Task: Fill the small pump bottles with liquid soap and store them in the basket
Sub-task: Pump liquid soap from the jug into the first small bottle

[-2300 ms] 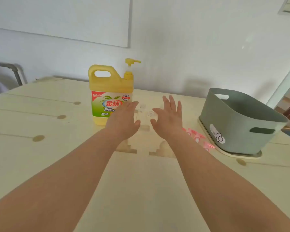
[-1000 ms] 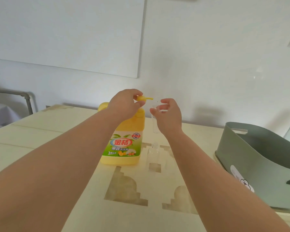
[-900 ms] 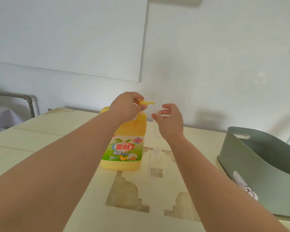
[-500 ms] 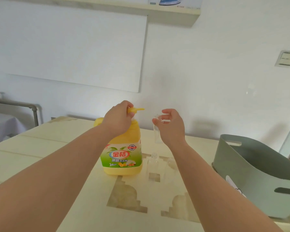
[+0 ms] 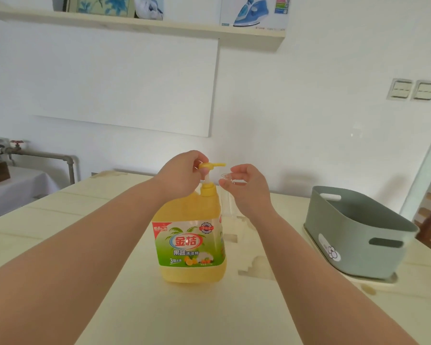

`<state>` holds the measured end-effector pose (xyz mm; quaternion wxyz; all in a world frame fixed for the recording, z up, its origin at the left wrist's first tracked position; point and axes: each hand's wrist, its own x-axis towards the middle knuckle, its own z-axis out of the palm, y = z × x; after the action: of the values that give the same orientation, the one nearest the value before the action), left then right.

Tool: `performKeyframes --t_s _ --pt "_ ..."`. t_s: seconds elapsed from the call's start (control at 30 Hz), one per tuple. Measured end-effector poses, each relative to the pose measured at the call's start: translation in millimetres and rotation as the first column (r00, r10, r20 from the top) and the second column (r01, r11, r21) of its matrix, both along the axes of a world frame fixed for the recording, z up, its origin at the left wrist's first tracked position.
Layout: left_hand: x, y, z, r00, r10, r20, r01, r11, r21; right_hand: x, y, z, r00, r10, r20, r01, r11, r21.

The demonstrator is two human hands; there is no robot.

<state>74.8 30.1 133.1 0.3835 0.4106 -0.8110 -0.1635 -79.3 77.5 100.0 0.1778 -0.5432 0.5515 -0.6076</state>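
On the desk (image 5: 209,314), the left hand (image 5: 182,174) fingers (image 5: 198,159) pinch the jug's (image 5: 189,235) pump head (image 5: 205,166) while the right hand (image 5: 246,188) fingers (image 5: 224,183) curl round a clear bottle (image 5: 226,197) under the spout (image 5: 219,164), so filling seems barely begun, with storing in the basket (image 5: 346,247) left.

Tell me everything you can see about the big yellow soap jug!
The soap jug is a big yellow plastic bottle, standing upright on the pale wooden table. A green, red and blue label with fruit pictures wraps its front. On top sits a yellow pump, raised on a white stem, spout pointing right. The left hand grips the pump head. The right hand holds a small clear bottle close under the spout.
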Motion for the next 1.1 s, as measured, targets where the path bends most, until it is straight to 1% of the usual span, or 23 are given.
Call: performKeyframes --t_s 0.17,0.27,0.37,0.43,0.5,0.63,0.7,0.77,0.8,0.83,0.87,0.9,0.93,0.97,1.0,1.03,1.1 --pt "0 33 0 0.991 -0.129 0.028 0.129 0.992 0.016 -10 37 -9 0.999 0.021 0.036 -0.022 1.0 0.013" --pt "-5 49 -2 0.983 -0.175 0.048 0.174 0.985 0.019 -20 54 -17 0.998 0.045 0.047 -0.047 0.999 0.027" --pt "-13 59 3 0.966 -0.22 0.133 0.218 0.976 0.027 -28 65 -24 0.995 0.06 0.078 -0.062 0.998 0.025" --pt "-15 62 8 0.959 -0.231 0.163 0.223 0.973 0.063 -34 68 -28 0.993 0.05 0.11 -0.051 0.999 0.012" --pt "-15 61 10 0.96 -0.231 0.157 0.218 0.972 0.09 -39 70 -30 0.989 0.052 0.138 -0.053 0.999 0.002" --pt "-15 59 11 0.965 -0.225 0.136 0.213 0.972 0.1 -39 72 -31 0.967 0.106 0.232 -0.113 0.994 0.015" --pt "-16 58 11 0.967 -0.223 0.12 0.21 0.971 0.113 -34 73 -32 0.96 0.131 0.247 -0.138 0.99 0.011" --pt "-17 57 10 0.972 -0.214 0.101 0.201 0.971 0.125 -30 70 -34 0.956 0.113 0.272 -0.12 0.993 0.011" --pt "-17 56 9 0.974 -0.21 0.088 0.198 0.971 0.13 -28 69 -34 0.945 0.085 0.316 -0.097 0.995 0.023" --pt "-17 56 8 0.975 -0.208 0.074 0.197 0.971 0.136 -28 67 -36 0.912 0.052 0.407 -0.078 0.996 0.048" --pt "-17 55 7 0.977 -0.205 0.059 0.196 0.971 0.14 -28 65 -37 0.84 0.02 0.542 -0.076 0.994 0.081" --pt "-17 55 6 0.978 -0.205 0.044 0.197 0.97 0.145 -28 64 -38 0.715 0.008 0.699 -0.11 0.989 0.102" --pt "-17 55 5 0.979 -0.204 0.028 0.198 0.969 0.149 -27 64 -38 0.549 0.012 0.836 -0.169 0.981 0.098" --pt "-17 55 5 0.979 -0.205 0.013 0.2 0.968 0.152 -27 64 -39 0.386 0.017 0.922 -0.225 0.971 0.077" --pt "-17 54 4 0.978 -0.208 0.001 0.205 0.966 0.156 -27 64 -41 0.276 0.013 0.961 -0.262 0.963 0.062" --pt "-18 54 3 0.978 -0.21 -0.011 0.209 0.965 0.157 -28 64 -43 0.228 0.011 0.974 -0.288 0.956 0.057" --pt "-19 54 2 0.978 -0.208 -0.025 0.21 0.965 0.157 -30 64 -46 0.216 0.028 0.976 -0.353 0.934 0.051"
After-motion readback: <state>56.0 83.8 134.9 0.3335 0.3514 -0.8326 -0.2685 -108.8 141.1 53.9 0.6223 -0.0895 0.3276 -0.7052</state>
